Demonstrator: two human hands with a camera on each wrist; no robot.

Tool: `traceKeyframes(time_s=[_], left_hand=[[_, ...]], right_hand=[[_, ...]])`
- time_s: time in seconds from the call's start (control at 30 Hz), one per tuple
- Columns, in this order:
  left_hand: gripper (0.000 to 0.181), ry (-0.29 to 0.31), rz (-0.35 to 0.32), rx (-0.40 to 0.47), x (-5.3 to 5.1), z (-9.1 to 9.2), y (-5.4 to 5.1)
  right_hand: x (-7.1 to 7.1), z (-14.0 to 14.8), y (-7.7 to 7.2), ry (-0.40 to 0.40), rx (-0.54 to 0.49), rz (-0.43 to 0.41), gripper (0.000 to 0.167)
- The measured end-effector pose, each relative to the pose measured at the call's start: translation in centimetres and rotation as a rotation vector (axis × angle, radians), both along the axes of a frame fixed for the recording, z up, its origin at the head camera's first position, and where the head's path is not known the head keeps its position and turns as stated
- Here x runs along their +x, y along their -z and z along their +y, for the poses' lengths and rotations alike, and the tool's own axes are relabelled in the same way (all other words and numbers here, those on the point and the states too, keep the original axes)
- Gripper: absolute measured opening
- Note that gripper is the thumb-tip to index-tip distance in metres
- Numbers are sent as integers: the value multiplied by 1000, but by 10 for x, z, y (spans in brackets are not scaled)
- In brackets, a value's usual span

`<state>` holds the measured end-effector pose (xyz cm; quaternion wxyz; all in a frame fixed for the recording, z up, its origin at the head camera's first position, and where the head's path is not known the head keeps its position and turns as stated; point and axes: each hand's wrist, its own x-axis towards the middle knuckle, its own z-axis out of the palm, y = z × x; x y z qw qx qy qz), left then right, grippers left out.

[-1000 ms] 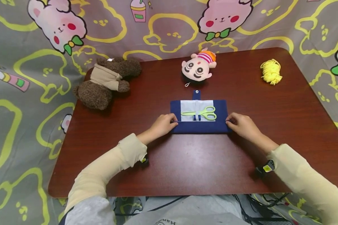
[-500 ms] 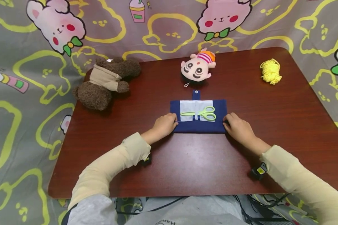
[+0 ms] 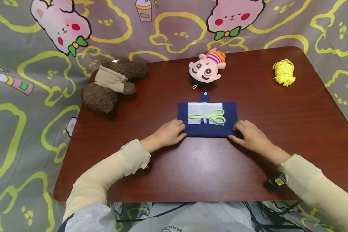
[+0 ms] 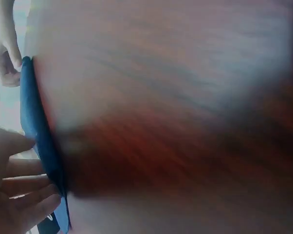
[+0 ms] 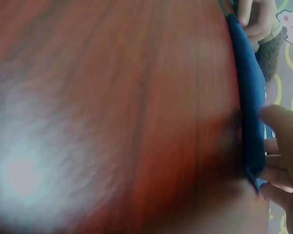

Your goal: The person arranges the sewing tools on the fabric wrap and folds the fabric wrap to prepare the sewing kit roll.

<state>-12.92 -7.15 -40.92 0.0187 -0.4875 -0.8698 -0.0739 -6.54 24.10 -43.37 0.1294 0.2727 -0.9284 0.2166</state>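
Note:
A navy cloth organizer [image 3: 206, 131] lies on the table, its near flap folded up. Green-handled scissors [image 3: 213, 115] rest across its pale inner panel, under a light strap [image 3: 204, 111]. From its far edge a tab [image 3: 204, 97] with a metal snap sticks out. At the left end, my left hand [image 3: 171, 132] touches the fold with fingers extended and thumb near the front edge. My right hand [image 3: 251, 137] rests at the right end, thumb stretched along the front corner. Both wrist views show spread fingers against the rolled blue cloth [image 4: 38, 119].
A brown teddy bear [image 3: 101, 96] in a beige top lies at the back left. Behind the organizer is a plush doll [image 3: 206, 69] with a striped shirt. Yellow yarn [image 3: 284, 72] sits at the back right. The brown table [image 3: 197, 174] ends near my body.
Both hands pinched the flap's side edges earlier; now the fingers have loosened, with thumbs lowered to the front corners. The organizer and scissors have stayed in place.

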Motion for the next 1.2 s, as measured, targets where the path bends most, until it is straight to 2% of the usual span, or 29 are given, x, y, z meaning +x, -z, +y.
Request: traceKeyframes(time_s=[0.1, 0.2, 0.27, 0.33, 0.37, 0.43, 0.5, 0.57, 0.7, 0.83, 1.0, 1.2], left_hand=[[19, 59, 53, -29, 3, -4, 0], [9, 122, 157, -48, 5, -4, 3], [4, 145, 234, -59, 6, -3, 5], [6, 151, 287, -61, 7, -2, 6], [7, 148, 298, -57, 8, -2, 6], [6, 126, 272, -27, 9, -2, 6], [6, 92, 194, 26, 11, -2, 3], [4, 35, 76, 84, 13, -2, 0], [9, -149, -218, 203, 13, -1, -7], [14, -327, -446, 303, 10, 2, -11], [19, -478, -605, 374, 4, 6, -12], [23, -617, -747, 427, -9, 14, -5]], right_hand=[[2, 5, 2, -74, 18, 43, 26], [3, 7, 5, -158, 65, 156, 19], [4, 7, 4, -191, 99, 232, 15], [5, 7, 1, -200, 128, 281, 15], [6, 8, -1, -196, 132, 288, 15], [8, 8, -6, -169, 116, 263, 13], [10, 10, -13, -127, 77, 208, 14], [13, 12, -18, -65, 21, 132, 16], [17, 16, -27, 67, -98, -37, 15], [17, 18, -32, 161, -223, -191, 8], [11, 18, -35, 262, -326, -325, 12], [-6, 16, -33, 383, -353, -400, 25]])
